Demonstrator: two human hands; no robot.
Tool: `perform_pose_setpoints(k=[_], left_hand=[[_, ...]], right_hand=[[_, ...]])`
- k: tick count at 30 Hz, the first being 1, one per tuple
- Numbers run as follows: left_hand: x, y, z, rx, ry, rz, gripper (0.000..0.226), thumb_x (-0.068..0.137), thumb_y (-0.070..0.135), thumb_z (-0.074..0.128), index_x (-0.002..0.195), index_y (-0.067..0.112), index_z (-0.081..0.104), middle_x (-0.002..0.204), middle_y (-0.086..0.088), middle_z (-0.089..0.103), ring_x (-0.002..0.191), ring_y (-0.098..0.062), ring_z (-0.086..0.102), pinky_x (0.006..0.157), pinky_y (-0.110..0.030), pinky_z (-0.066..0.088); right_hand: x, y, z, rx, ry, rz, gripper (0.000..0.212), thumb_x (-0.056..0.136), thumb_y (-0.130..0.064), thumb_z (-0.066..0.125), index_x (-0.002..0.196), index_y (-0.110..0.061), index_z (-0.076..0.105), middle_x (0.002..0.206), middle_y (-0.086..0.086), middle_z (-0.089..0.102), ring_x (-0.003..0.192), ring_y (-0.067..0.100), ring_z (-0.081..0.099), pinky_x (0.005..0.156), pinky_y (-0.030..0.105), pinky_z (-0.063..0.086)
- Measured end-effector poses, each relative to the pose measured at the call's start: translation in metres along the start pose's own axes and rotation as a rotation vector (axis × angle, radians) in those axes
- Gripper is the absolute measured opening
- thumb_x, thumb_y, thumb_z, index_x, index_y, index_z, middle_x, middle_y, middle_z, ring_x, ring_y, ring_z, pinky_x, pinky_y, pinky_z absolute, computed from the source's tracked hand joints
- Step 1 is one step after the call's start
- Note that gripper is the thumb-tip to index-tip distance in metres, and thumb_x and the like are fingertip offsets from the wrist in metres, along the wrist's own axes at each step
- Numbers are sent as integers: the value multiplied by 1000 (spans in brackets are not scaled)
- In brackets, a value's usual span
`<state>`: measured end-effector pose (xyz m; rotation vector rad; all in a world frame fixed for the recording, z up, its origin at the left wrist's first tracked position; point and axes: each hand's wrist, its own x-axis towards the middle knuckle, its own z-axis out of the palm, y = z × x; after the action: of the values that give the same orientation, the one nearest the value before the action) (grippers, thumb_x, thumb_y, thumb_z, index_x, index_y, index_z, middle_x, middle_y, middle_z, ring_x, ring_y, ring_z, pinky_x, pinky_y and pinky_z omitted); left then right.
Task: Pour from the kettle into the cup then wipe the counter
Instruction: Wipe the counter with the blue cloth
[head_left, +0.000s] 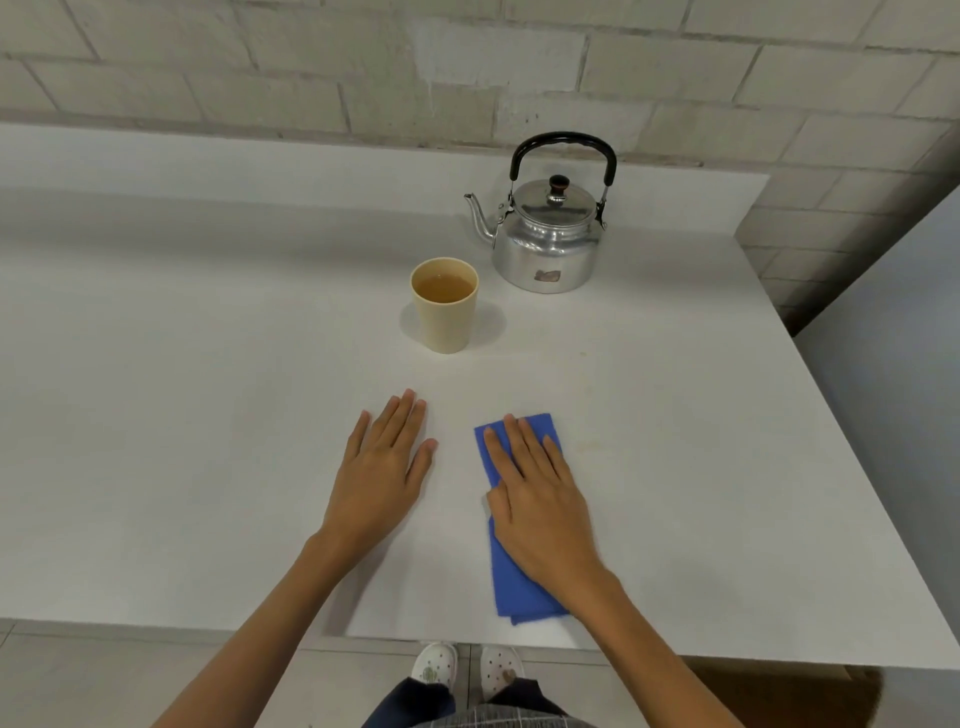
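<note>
A silver kettle (545, 244) with a black handle stands upright at the back of the white counter (208, 415), spout pointing left. In front of it and to the left is a beige cup (444, 306) holding amber liquid. A folded blue cloth (517, 582) lies near the counter's front edge. My right hand (540, 499) rests flat on top of the cloth, fingers spread, pressing it to the counter. My left hand (382, 467) lies flat and open on the bare counter, just left of the cloth.
A pale brick wall (467, 67) runs behind the counter. The counter's right edge (810, 374) drops off beside a grey surface. Its front edge is close to my body, with the floor and my shoes below.
</note>
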<state>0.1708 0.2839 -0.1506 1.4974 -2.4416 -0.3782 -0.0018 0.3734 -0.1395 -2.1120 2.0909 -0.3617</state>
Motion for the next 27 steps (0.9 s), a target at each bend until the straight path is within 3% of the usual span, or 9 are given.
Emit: perform_pose_setpoints(k=[2, 5, 7, 11, 16, 22, 27], left_hand=[[0, 0, 0, -1, 0, 3, 55, 97, 42, 22, 146, 20, 11, 157, 4, 12, 144, -9, 4, 118, -33, -1], [-1, 0, 1, 7, 18, 10, 55, 97, 41, 23, 146, 19, 14, 156, 3, 15, 144, -9, 7, 119, -36, 3], [-2, 1, 1, 9, 29, 11, 55, 97, 41, 24, 146, 18, 17, 156, 2, 18, 144, -10, 9, 119, -36, 5], [-2, 2, 1, 11, 41, 7, 54, 98, 41, 22, 146, 18, 19, 155, 2, 19, 143, -10, 11, 119, -37, 6], [-2, 3, 0, 10, 15, -3, 55, 96, 41, 22, 147, 19, 15, 156, 3, 17, 144, -9, 8, 119, -36, 5], [-1, 3, 1, 23, 4, -8, 55, 97, 43, 19, 147, 20, 13, 156, 3, 16, 144, -9, 7, 118, -34, 2], [-3, 3, 0, 40, 38, 7, 57, 95, 44, 17, 146, 18, 20, 155, 2, 22, 143, -10, 13, 119, -39, 12]], right_hand=[[-18, 17, -7, 1, 1, 52, 57, 94, -26, 21, 149, -18, 10, 159, 5, 10, 147, 17, 7, 119, 31, -9], [-27, 50, -21, -1, 36, 156, 61, 90, -31, 13, 148, -12, 21, 157, 10, 19, 146, 22, 16, 120, 34, 4], [-15, 70, -27, -29, 66, 222, 57, 93, -27, 22, 147, -9, 26, 156, 13, 22, 145, 25, 20, 119, 35, 7], [36, 84, -28, -72, 75, 315, 53, 99, -23, 29, 150, -13, 15, 159, 12, 12, 147, 22, 9, 119, 35, 1], [86, 52, -17, -84, 6, 212, 54, 100, -26, 24, 150, -14, 8, 160, 11, 5, 147, 22, 2, 119, 37, -2], [52, 28, -5, -64, -29, 63, 55, 99, -30, 22, 150, -18, 4, 161, 6, 4, 148, 19, 1, 119, 34, -3], [10, 46, -15, -43, 18, 154, 56, 96, -27, 27, 150, -14, 16, 159, 8, 13, 147, 20, 10, 119, 33, 1]])
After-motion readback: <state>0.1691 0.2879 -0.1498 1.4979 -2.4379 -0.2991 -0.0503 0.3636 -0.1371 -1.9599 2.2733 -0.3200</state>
